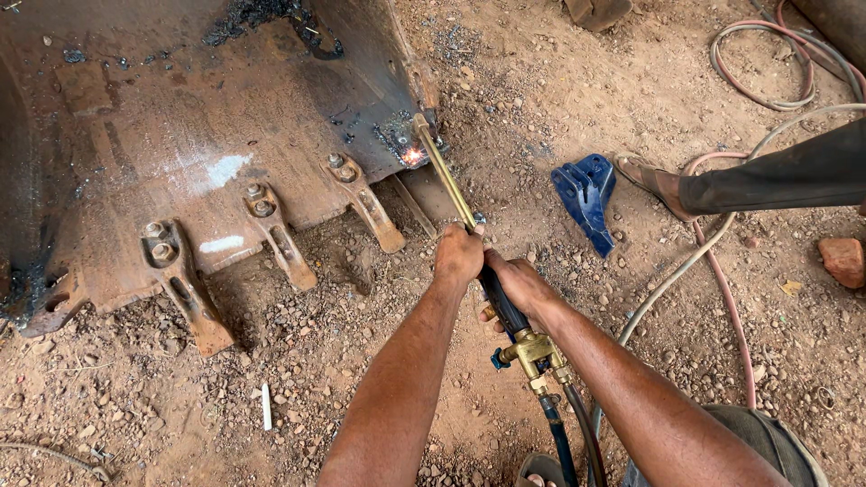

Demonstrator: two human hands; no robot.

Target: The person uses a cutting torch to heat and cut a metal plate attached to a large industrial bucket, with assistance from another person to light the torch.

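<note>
Even daylight, bright, no harsh sun. Shadows soft: dark patches under bucket teeth [284, 252] and inside bucket [135, 117] far left. Small white-orange glare at torch tip [413, 155], slightly blown out. Pale sheen on worn steel. Focus sharp centre; mild wide-angle stretch at edges, near forearms enlarged. No motion blur.

rusty steel excavator bucket [180, 135] cut off at top and left, bystander's dark trouser leg [776, 176] cut by right edge, coiled pink hose [767, 63] running off the top
</note>
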